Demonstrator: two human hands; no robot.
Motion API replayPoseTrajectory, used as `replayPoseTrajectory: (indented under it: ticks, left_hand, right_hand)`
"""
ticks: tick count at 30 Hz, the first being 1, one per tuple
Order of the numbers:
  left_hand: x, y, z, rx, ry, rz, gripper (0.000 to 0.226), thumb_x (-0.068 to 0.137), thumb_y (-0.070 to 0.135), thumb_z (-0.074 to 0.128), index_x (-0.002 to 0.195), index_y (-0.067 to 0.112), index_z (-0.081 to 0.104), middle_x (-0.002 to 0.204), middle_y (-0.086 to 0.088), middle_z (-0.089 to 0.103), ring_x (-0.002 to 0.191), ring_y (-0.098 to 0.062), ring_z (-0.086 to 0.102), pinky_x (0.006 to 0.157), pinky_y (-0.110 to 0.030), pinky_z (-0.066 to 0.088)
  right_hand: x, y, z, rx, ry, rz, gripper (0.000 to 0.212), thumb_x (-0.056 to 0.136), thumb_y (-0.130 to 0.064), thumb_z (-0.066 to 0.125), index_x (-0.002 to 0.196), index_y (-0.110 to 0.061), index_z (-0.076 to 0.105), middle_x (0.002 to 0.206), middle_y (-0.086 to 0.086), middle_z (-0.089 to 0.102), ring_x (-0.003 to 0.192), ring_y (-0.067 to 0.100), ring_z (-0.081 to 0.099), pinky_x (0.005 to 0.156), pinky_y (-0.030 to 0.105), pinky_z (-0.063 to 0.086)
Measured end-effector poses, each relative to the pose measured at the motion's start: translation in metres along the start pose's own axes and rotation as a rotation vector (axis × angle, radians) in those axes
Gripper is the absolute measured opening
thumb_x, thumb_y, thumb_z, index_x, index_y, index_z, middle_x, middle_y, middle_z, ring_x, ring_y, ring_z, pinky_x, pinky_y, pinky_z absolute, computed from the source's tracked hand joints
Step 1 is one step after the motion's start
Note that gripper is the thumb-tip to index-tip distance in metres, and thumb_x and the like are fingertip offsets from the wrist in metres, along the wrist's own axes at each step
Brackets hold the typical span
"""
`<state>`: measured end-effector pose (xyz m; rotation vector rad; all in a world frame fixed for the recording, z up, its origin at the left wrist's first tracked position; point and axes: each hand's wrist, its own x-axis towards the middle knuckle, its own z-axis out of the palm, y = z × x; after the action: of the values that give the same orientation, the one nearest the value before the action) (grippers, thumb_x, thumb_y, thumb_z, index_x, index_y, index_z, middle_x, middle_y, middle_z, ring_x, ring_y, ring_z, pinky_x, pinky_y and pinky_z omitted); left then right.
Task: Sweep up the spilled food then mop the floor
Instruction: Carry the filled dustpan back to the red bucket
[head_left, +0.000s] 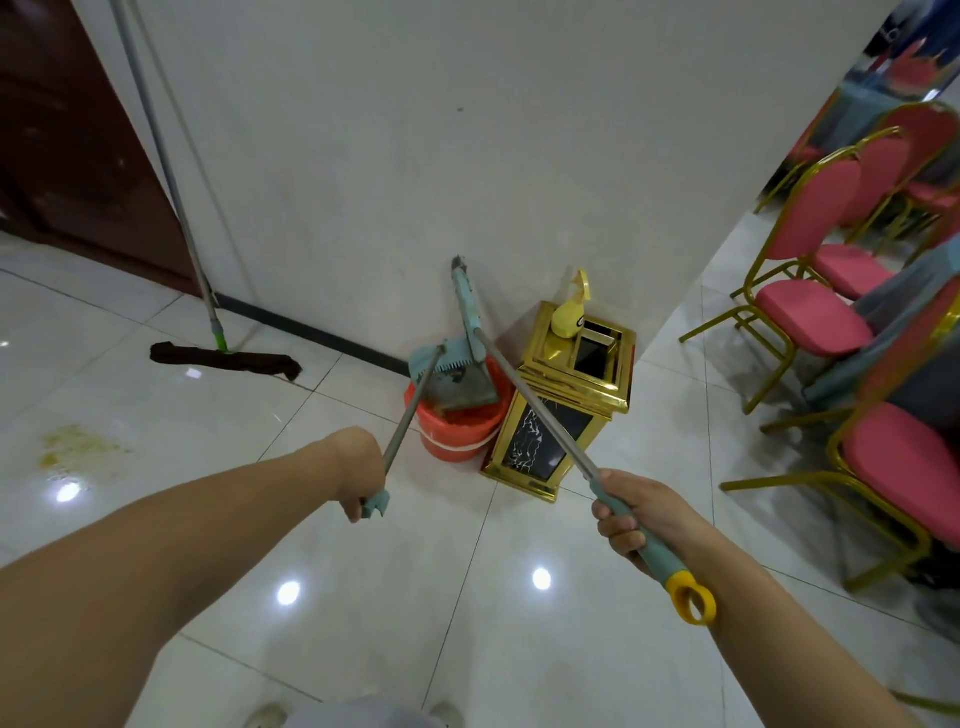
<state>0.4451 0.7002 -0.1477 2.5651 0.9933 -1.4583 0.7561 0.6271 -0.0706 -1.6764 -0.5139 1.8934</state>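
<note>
Now both hands on broom (470, 312) and dustpan (457, 382) handles

Glossy tiled floor (363, 597); shiny gilt-metal bin (566, 395).

left hand (358, 475) grips the dustpan handle (410, 415), right hand (636, 519) the broom handle (535, 400); both tools reach toward twelve o'clock over the orange bucket (454, 434); spill (78, 447) at nine o'clock.

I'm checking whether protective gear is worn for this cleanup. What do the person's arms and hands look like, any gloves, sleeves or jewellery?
Both forearms are bare as far as the frame shows: no sleeves reach them. The left hand and right hand wear no gloves, and no watch, bracelet or ring is visible on either.
</note>
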Motion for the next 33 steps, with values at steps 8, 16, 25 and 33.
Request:
replayPoseTrajectory:
  ticks: [8, 16, 25, 33]
  left_hand:
    - [0.001, -0.003, -0.003, -0.032, 0.017, -0.062, 0.045, 0.091, 0.049, 0.053, 0.109, 0.010, 0.067, 0.110, -0.006, 0.067, 0.084, -0.024, 0.057, 0.079, -0.032, 0.046]
    - [0.001, 0.002, -0.004, -0.151, 0.116, -0.092, 0.047, 0.090, 0.054, 0.051, 0.111, 0.014, 0.064, 0.107, -0.004, 0.067, 0.078, -0.019, 0.049, 0.072, -0.031, 0.042]
    - [-0.031, -0.016, -0.031, -0.543, 0.529, -0.317, 0.051, 0.091, 0.063, 0.039, 0.108, 0.020, 0.058, 0.093, 0.000, 0.063, 0.089, -0.019, 0.061, 0.070, -0.030, 0.044]
    - [-0.064, -0.042, -0.021, -1.368, 0.855, -0.775, 0.062, 0.096, 0.058, 0.031, 0.092, 0.004, 0.063, 0.087, -0.015, 0.064, 0.085, -0.029, 0.061, 0.071, -0.034, 0.045]
  right_hand:
    - [-0.005, -0.006, 0.008, -0.049, 0.005, -0.020, 0.020, 0.100, -0.028, 0.045, 0.105, -0.008, 0.047, 0.054, 0.008, 0.049, 0.032, 0.009, 0.038, 0.032, 0.014, 0.038]
    - [-0.010, -0.008, 0.012, -0.079, 0.011, -0.040, 0.021, 0.101, -0.027, 0.044, 0.101, -0.007, 0.048, 0.053, 0.009, 0.049, 0.031, 0.009, 0.038, 0.032, 0.014, 0.038]
    - [-0.013, -0.017, 0.034, -0.114, -0.052, -0.078, 0.009, 0.099, -0.013, 0.048, 0.098, -0.004, 0.051, 0.059, 0.009, 0.044, 0.031, 0.009, 0.039, 0.031, 0.013, 0.037]
    - [-0.006, -0.048, 0.053, -0.248, -0.131, -0.090, 0.017, 0.094, 0.003, 0.044, 0.081, -0.007, 0.045, 0.053, 0.006, 0.041, 0.027, 0.007, 0.036, 0.027, 0.011, 0.031]
